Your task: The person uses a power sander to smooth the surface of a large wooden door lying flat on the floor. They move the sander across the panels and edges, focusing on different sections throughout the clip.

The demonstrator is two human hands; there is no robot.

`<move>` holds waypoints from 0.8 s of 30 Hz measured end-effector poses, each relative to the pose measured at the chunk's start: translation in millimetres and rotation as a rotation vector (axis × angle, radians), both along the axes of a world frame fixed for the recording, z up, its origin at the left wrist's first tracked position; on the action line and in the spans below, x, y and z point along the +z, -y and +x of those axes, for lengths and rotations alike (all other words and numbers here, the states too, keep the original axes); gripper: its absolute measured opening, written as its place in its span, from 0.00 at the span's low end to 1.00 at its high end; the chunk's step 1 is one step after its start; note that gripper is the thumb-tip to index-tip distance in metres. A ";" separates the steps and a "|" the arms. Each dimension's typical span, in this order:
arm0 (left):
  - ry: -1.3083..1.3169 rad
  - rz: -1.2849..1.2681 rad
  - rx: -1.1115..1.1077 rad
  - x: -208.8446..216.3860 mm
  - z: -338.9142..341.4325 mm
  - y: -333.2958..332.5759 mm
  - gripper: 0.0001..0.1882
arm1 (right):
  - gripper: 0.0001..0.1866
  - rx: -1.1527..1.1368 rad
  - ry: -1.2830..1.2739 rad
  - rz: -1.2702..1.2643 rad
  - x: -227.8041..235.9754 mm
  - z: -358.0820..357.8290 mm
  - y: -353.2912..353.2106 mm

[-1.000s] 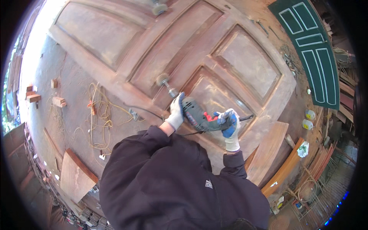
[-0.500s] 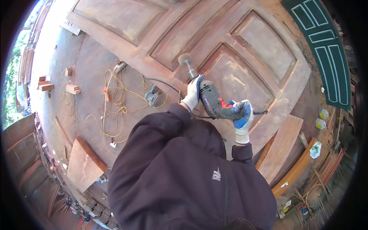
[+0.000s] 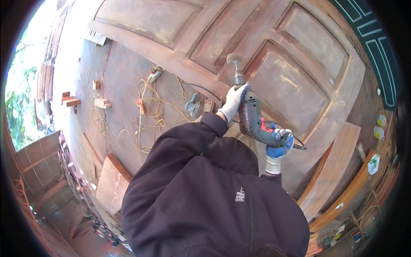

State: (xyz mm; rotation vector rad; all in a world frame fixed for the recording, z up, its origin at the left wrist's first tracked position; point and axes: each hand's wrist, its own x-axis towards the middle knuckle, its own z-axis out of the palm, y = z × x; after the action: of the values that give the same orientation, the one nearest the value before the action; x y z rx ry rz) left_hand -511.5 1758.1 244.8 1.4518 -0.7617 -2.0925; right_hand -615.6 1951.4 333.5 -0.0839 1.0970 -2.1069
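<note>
A grey and black power drill [image 3: 251,112] with a red trigger is held over a brown paneled wooden door [image 3: 295,92]. A round brush-like wheel [image 3: 234,58] on its chuck is at the rail between door panels; whether it touches is hard to tell. My left hand [image 3: 233,102], in a white and blue glove, wraps the drill's front just behind the chuck. My right hand [image 3: 280,145], gloved alike, is closed round the rear handle by the trigger. The black cord leaves the handle's end.
Tangled yellow cords [image 3: 150,105] lie on the floor at left, beside a blue-grey power tool [image 3: 192,104] and a bare foot [image 3: 208,105]. Wood offcuts [image 3: 102,103] are farther left. Boards [image 3: 332,165] lie at right, and a dark green door [image 3: 376,47] stands at far right.
The view has swung so that door and floor sit farther right in it. The drill points more straight ahead in the picture, still in both hands. A bare foot has come into sight.
</note>
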 end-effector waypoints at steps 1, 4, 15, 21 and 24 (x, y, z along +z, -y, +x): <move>0.043 -0.017 -0.041 1.4 8.4 3.2 0.17 | 0.16 -0.024 -0.002 -0.010 3.3 16.3 -1.1; 0.162 -0.140 -0.260 15.8 44.5 17.0 0.25 | 0.15 -0.105 0.010 0.004 2.8 74.5 -4.3; 0.389 -0.267 -0.519 -17.7 188.2 110.2 0.27 | 0.14 -0.128 0.098 0.069 -36.7 267.0 62.5; 0.290 -0.348 -0.661 -38.2 178.7 109.5 0.28 | 0.15 -0.280 0.093 0.174 -26.7 294.0 61.9; 0.232 -0.377 -0.692 -27.7 173.7 89.1 0.28 | 0.16 -0.309 -0.046 0.143 -38.3 305.8 45.6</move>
State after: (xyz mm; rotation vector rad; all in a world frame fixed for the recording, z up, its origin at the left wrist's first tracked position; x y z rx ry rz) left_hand -337.8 1669.0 217.0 1.3423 -1.8527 -2.0695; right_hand -309.8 1905.8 295.2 0.1136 1.3564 -2.2967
